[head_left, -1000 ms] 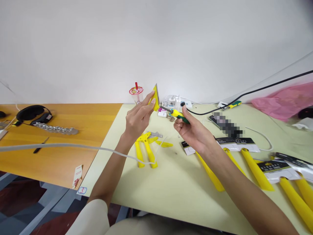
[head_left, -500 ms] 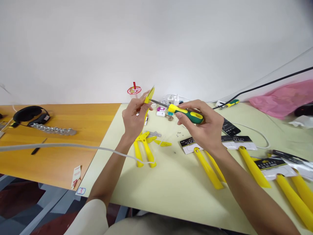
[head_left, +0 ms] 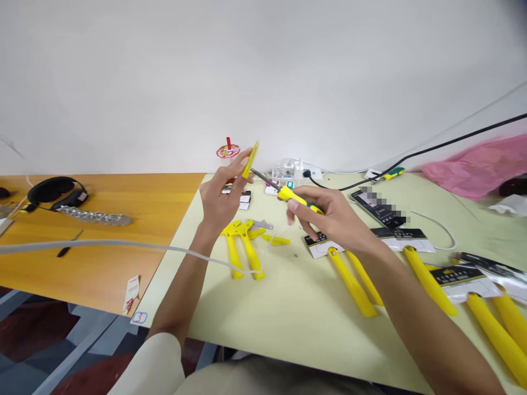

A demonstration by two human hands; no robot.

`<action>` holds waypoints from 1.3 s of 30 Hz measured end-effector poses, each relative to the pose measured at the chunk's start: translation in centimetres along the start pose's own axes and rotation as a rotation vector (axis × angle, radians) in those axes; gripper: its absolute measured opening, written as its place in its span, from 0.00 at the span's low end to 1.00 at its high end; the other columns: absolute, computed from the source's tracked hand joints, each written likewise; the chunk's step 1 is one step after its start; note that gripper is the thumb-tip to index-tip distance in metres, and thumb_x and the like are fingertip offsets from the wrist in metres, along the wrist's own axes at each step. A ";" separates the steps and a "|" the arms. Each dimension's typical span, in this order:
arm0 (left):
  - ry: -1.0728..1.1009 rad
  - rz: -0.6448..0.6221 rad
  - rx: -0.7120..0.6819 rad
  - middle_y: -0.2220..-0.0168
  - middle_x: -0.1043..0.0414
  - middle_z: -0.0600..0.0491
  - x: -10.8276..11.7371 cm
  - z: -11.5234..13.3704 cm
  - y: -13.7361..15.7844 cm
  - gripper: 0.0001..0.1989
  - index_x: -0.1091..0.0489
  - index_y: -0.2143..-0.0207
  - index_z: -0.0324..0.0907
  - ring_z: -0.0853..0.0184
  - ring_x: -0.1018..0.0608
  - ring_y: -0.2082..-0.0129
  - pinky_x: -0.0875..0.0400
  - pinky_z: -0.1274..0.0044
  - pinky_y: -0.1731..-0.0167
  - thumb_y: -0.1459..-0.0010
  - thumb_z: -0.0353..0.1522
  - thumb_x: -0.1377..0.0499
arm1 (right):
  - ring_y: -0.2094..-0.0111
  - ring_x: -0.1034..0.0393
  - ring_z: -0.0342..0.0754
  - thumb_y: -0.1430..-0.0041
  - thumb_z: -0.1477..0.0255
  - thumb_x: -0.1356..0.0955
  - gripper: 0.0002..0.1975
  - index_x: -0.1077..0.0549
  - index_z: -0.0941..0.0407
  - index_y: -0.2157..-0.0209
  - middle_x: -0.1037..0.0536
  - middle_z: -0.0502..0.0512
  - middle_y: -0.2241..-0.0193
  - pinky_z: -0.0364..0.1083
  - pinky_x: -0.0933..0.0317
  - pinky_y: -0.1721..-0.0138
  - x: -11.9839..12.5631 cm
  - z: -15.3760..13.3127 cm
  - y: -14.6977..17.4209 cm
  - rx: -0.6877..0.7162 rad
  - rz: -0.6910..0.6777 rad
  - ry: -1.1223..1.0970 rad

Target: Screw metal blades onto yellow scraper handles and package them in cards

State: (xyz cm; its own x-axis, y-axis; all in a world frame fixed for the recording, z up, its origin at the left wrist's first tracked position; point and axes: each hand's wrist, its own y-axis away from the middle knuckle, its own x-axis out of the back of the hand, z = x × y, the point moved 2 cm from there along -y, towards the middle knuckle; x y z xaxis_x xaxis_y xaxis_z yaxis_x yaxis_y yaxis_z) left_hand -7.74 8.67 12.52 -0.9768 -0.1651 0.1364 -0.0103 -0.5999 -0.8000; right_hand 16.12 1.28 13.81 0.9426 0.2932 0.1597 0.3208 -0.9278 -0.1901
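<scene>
In the head view my left hand (head_left: 220, 192) is closed on a flat yellow plastic piece (head_left: 252, 159), held up nearly edge-on between thumb and fingers. My right hand (head_left: 333, 216) grips the yellow-and-green handle of a screwdriver (head_left: 288, 195). Its metal shaft slants up to the left, and the tip is at the yellow piece; whether they touch I cannot tell. Below my left hand lie yellow plastic handles (head_left: 251, 249), a grey metal piece (head_left: 262, 224) and small flat yellow pieces (head_left: 280, 241).
Several yellow-handled tools (head_left: 352, 282) with black-and-white cards lie on the right. Behind are a phone (head_left: 376, 207), a power strip (head_left: 288, 171), a lidded cup (head_left: 228, 151) and a pink bag (head_left: 477, 164). A grey cable (head_left: 164, 245) crosses in front of my left forearm.
My right hand has moved slightly left and forward over the screwdriver handle, covering more of it. The yellow piece in my left hand has turned more edge-on.
</scene>
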 end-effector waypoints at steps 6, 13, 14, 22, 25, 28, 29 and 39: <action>0.031 -0.158 0.080 0.51 0.14 0.46 -1.7 0.3 1.6 0.11 0.23 0.55 0.46 0.69 0.15 0.69 0.24 0.78 0.72 0.31 0.42 0.34 | 0.76 0.39 0.45 0.25 0.51 0.35 0.20 0.27 0.51 0.63 0.29 0.47 0.76 0.47 0.45 0.71 1.9 -1.3 2.2 0.067 0.037 0.582; 0.047 -0.302 0.179 0.56 0.15 0.49 -2.4 1.1 4.0 0.09 0.22 0.53 0.45 0.69 0.15 0.68 0.25 0.79 0.71 0.30 0.39 0.35 | 0.74 0.33 0.50 0.22 0.49 0.41 0.21 0.31 0.50 0.58 0.28 0.48 0.75 0.48 0.45 0.67 1.3 0.8 5.5 -0.031 -0.024 0.758; 0.053 -0.314 0.216 0.57 0.16 0.50 -2.5 1.3 4.3 0.09 0.22 0.53 0.45 0.69 0.16 0.68 0.26 0.80 0.70 0.30 0.40 0.36 | 0.73 0.33 0.52 0.22 0.49 0.42 0.21 0.30 0.51 0.55 0.27 0.50 0.74 0.49 0.45 0.67 1.1 1.1 5.8 -0.015 0.015 0.832; 0.081 -0.332 0.354 0.59 0.19 0.52 -1.8 1.6 6.2 0.12 0.21 0.54 0.46 0.68 0.16 0.68 0.22 0.77 0.67 0.32 0.43 0.35 | 0.76 0.39 0.46 0.26 0.48 0.36 0.22 0.28 0.52 0.63 0.29 0.49 0.74 0.48 0.46 0.71 -0.5 1.6 6.5 -0.143 0.024 0.427; 0.105 -0.332 0.368 0.62 0.20 0.53 -1.2 1.7 6.7 0.11 0.22 0.57 0.45 0.68 0.16 0.68 0.19 0.75 0.64 0.32 0.42 0.34 | 0.79 0.44 0.41 0.32 0.44 0.31 0.25 0.29 0.53 0.65 0.35 0.45 0.74 0.45 0.49 0.77 -1.3 1.8 6.9 -0.318 -0.003 0.058; 0.124 -0.329 0.365 0.64 0.21 0.54 -0.8 1.8 7.1 0.10 0.22 0.58 0.45 0.67 0.16 0.69 0.19 0.75 0.63 0.32 0.42 0.34 | 0.81 0.50 0.39 0.33 0.45 0.29 0.24 0.25 0.54 0.59 0.40 0.42 0.75 0.44 0.50 0.78 -2.2 2.4 7.4 -0.411 -0.043 -0.240; 0.124 -0.328 0.358 0.65 0.21 0.54 -0.6 1.9 7.3 0.10 0.22 0.58 0.45 0.67 0.16 0.69 0.19 0.75 0.63 0.32 0.42 0.34 | 0.81 0.52 0.38 0.32 0.46 0.29 0.24 0.25 0.54 0.57 0.41 0.41 0.75 0.44 0.50 0.78 -2.5 2.7 7.5 -0.428 -0.062 -0.327; 0.135 -0.404 0.280 0.62 0.16 0.50 0.6 1.9 7.5 0.07 0.22 0.58 0.47 0.60 0.12 0.61 0.15 0.71 0.60 0.32 0.40 0.35 | 0.78 0.46 0.40 0.30 0.49 0.29 0.21 0.25 0.54 0.62 0.36 0.45 0.76 0.44 0.51 0.77 -2.3 1.8 8.7 -0.344 -0.050 0.027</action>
State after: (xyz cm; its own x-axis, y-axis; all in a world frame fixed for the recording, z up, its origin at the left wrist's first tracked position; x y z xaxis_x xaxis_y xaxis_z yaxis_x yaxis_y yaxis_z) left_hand -8.03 2.58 7.67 -0.9258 0.2149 0.3110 -0.3532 -0.7848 -0.5093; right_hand 16.87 -7.04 10.10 0.9223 0.3383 0.1870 0.3122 -0.9372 0.1553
